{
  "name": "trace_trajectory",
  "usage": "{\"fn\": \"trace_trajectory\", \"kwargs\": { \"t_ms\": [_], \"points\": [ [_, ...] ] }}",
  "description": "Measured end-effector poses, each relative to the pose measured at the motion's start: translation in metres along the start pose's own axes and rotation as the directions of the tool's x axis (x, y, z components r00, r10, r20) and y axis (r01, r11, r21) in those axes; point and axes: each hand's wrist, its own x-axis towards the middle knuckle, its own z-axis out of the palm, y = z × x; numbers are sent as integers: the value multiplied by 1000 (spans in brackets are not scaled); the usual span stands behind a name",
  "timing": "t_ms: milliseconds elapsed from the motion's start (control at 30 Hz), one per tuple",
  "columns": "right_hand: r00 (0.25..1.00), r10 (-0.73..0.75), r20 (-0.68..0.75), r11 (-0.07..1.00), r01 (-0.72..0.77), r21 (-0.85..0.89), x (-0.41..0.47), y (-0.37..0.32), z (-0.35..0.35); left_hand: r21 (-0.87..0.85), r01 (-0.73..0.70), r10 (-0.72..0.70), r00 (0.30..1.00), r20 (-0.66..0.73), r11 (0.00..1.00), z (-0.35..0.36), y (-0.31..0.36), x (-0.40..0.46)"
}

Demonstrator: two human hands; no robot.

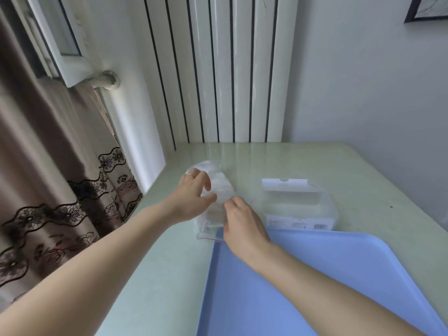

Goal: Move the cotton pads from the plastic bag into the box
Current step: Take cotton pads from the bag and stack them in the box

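Note:
A clear plastic bag (219, 184) with a red seal strip lies on the pale green table (315, 161), white cotton pads faintly visible inside. My left hand (191, 197), a ring on one finger, rests on the bag's left side with fingers spread and curled over it. My right hand (242, 224) pinches the bag's near right part, fingertips together on the plastic. To the right of the bag stands a clear plastic box (298, 204) with its white-edged lid raised at the back; its inside looks bare.
A light blue tray (339, 275) lies at the near right, its far-left corner touching the bag. A white radiator (218, 69) stands behind the table. A patterned curtain (48, 166) hangs at the left beyond the table's edge.

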Motion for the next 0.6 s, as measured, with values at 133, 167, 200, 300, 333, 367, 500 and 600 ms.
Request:
{"fn": "trace_trajectory", "kwargs": {
  "t_ms": [133, 167, 200, 300, 333, 367, 500, 600],
  "points": [
    [978, 145, 150, 988, -150, 27, 22, 2, 5, -31, 22, -21, 1000, 16, 999, 0, -1, 4],
    [972, 165, 169, 981, -179, 70, 27, 4, 6, -35, 25, -25, 999, 20, 999, 0, -2, 4],
    [968, 185, 170, 974, -204, 101, 30, 5, 7, -39, 28, -27, 999, 23, 999, 0, -2, 5],
    [963, 237, 126, 960, -252, 120, 38, 8, 11, -53, 32, -31, 999, 33, 998, 1, -3, 4],
    [960, 253, 123, 956, -268, 120, 40, 9, 12, -54, 31, -29, 999, 37, 998, 1, -2, 4],
    [954, 268, 132, 950, -284, 131, 42, 9, 13, -53, 29, -27, 999, 43, 998, 2, -2, 4],
    [942, 298, 155, 916, -328, 231, 45, 13, 16, -44, 24, -21, 998, 55, 999, 6, -1, 8],
    [951, 301, 74, 940, -309, 142, 46, 17, 17, -30, 14, -12, 998, 63, 999, 7, 0, 10]
  ]
}}
